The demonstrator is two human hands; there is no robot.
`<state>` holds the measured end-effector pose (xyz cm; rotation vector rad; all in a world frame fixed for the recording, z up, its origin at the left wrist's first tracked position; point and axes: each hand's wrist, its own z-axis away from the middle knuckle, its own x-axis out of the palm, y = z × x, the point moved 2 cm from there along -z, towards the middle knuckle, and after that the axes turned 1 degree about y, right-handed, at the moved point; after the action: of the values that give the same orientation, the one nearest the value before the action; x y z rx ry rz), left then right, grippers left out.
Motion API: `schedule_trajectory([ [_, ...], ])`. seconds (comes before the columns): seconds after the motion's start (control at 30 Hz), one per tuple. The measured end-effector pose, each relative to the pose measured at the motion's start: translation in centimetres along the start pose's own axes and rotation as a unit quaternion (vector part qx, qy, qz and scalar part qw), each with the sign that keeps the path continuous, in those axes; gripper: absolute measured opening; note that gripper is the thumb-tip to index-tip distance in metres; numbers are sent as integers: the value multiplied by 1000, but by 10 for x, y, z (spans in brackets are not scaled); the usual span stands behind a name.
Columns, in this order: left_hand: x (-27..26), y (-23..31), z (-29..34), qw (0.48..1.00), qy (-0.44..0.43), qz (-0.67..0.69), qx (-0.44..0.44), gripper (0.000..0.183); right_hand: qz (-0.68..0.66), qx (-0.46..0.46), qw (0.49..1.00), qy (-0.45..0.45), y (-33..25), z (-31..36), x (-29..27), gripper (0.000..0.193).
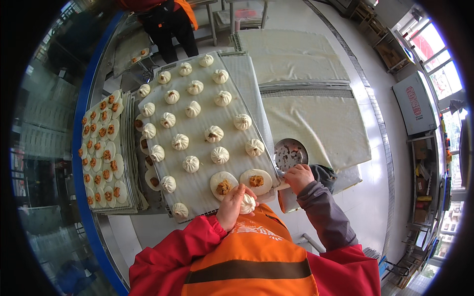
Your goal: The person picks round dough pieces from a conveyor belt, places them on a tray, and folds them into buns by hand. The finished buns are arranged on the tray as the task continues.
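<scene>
My left hand (231,207) is curled round a pleated white bun (248,203), just above the near edge of a cloth-lined tray (202,111). Rows of pleated buns stand on that tray. Beside my left hand lies a flat dough wrapper with orange-brown filling (223,186), and right of it a second filled wrapper (256,181). At the tray's near right corner my right hand (299,178) is closed, next to the rim of a round metal bowl (291,153) with brown scraps in it. A pale edge shows under its fingers; what they hold is hidden.
On the left, a stack of trays carries flat wrappers topped with filling (103,148). Cloth-covered trays (316,128) lie to the right, beyond the bowl. A person in dark trousers (170,32) stands at the far left. A grey box (415,103) rests by the right wall.
</scene>
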<state>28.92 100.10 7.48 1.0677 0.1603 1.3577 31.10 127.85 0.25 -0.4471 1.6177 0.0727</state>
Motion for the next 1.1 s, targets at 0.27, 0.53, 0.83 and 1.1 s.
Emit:
schedule_trajectory([
  [0.27,-6,1,4,999,4,45,14,47,-342,178,922,32,-35,-18,-53,11],
  [0.53,-16,6,19,994,25,87,61,49,-401,-24,906,132,-152,-68,-82,17],
  [0.83,-52,-4,33,970,118,178,113,48,-225,-137,950,170,-206,-85,-76,34],
  [1.1,-84,-3,55,965,53,206,157,59,-435,-58,897,50,-228,-111,-63,56],
])
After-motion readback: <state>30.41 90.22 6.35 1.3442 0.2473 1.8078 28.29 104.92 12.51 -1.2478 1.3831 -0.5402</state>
